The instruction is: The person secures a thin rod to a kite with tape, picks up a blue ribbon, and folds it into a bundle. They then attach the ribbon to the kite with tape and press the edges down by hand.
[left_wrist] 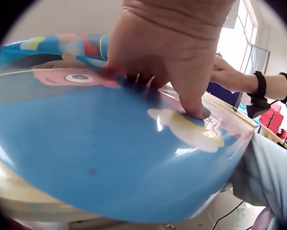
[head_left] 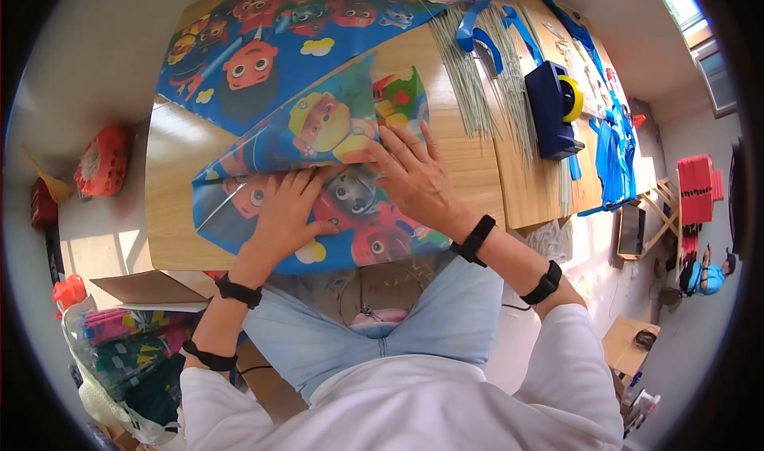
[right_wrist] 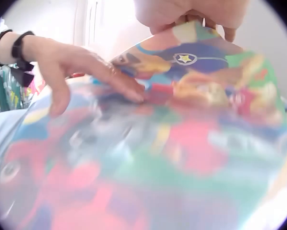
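A thin, glossy plastic sheet (head_left: 382,248) printed with cartoon characters on blue lies at the table's near edge, its far part folded up into a raised flap (head_left: 318,124). My left hand (head_left: 288,220) rests on the sheet just below the fold, fingers spread and thumb out to the side. To its right, my right hand (head_left: 422,176) holds the flap by its right part; in the right wrist view the sheet rises up to those fingers (right_wrist: 225,31). Its thumb is hidden in the head view. Another printed sheet (head_left: 294,41) lies beyond, partly beneath the flap.
Bundles of thin pale sticks (head_left: 465,77) and blue ribbons (head_left: 481,37) lie at the right of the wooden table (head_left: 171,204). A dark tape dispenser (head_left: 549,113) with yellow tape stands there. Low at left is a bag of folded printed material (head_left: 131,347). Another person (head_left: 704,276) is far right.
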### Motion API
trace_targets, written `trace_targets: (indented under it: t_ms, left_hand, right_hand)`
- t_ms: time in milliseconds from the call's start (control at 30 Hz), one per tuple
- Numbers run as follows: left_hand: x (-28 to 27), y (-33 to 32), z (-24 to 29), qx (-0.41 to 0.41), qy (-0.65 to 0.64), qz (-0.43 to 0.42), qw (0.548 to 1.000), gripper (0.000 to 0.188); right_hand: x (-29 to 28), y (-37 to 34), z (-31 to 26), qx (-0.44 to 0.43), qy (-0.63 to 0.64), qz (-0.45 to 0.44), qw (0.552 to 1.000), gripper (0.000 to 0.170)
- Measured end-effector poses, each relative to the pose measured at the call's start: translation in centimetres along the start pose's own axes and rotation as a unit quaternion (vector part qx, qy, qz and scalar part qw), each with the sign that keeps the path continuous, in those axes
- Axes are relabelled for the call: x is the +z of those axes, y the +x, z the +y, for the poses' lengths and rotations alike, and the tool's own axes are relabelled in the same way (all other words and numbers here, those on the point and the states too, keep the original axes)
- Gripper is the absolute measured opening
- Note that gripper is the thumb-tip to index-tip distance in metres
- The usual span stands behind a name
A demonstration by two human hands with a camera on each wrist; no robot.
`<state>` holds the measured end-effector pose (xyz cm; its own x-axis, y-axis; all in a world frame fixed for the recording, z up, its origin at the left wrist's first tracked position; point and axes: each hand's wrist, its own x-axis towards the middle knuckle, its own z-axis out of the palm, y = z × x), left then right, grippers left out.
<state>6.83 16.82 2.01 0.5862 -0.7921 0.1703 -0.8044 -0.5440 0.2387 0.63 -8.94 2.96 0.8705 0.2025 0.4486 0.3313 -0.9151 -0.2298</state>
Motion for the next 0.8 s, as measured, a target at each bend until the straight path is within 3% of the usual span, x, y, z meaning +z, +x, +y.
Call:
trace_targets:
  t_ms: [133, 200, 233, 367, 433, 533, 567, 633, 733, 800]
  left_hand:
    - [0.4, 2.3, -0.3, -0.093, -0.005, -0.109, 0.990, 0.091]
    - [-0.5, 5.1, 0.0, -0.186, -0.004, -0.193, 0.963, 0.091]
    - [0.1, 5.8, -0.5, -0.191, 0.006, -0.148, 0.970, 0.092]
    - [3.0, 6.5, -2.0, -0.185, 0.072, -0.019, 0.980, 0.091]
    - [2.8, 6.3, -1.6, -0.183, 0.117, -0.026, 0.976, 0.086]
    - [0.0, 5.8, -2.8, -0.114, 0.080, 0.035, 0.990, 0.080]
    - [-0.9, 6.0, -3.4, -0.140, 0.110, 0.063, 0.982, 0.077]
    - [-2.5, 6.5, -4.9, -0.194, 0.167, 0.117, 0.960, 0.071]
    - [-0.3, 4.2, -13.7, -0.239, 0.184, 0.147, 0.942, 0.066]
    - [-1.9, 4.0, -14.4, -0.395, 0.127, 0.071, 0.907, 0.064]
  right_hand:
    - [-1.3, -2.1, -0.5, 0.045, -0.032, 0.010, 0.998, 0.057]
    - [-1.1, -3.4, -1.6, -0.014, -0.022, -0.053, 0.998, 0.058]
    - [-0.7, -4.0, -1.9, -0.044, -0.016, -0.085, 0.995, 0.059]
    - [0.9, -6.0, -0.2, 0.026, -0.002, -0.123, 0.992, 0.069]
    - [0.7, -6.1, 2.0, 0.040, -0.023, -0.086, 0.995, 0.064]
    - [-1.5, -5.3, 5.3, 0.073, -0.025, -0.068, 0.995, 0.047]
    - [-2.3, -4.9, 6.5, 0.082, -0.020, -0.071, 0.994, 0.040]
    - [-2.9, -3.5, 10.0, 0.244, -0.047, 0.018, 0.968, 0.021]
    - [-3.4, -2.3, 16.7, 0.360, -0.149, 0.036, 0.920, 0.010]
    - [-2.7, -2.0, 20.4, 0.400, -0.172, 0.030, 0.900, 0.010]
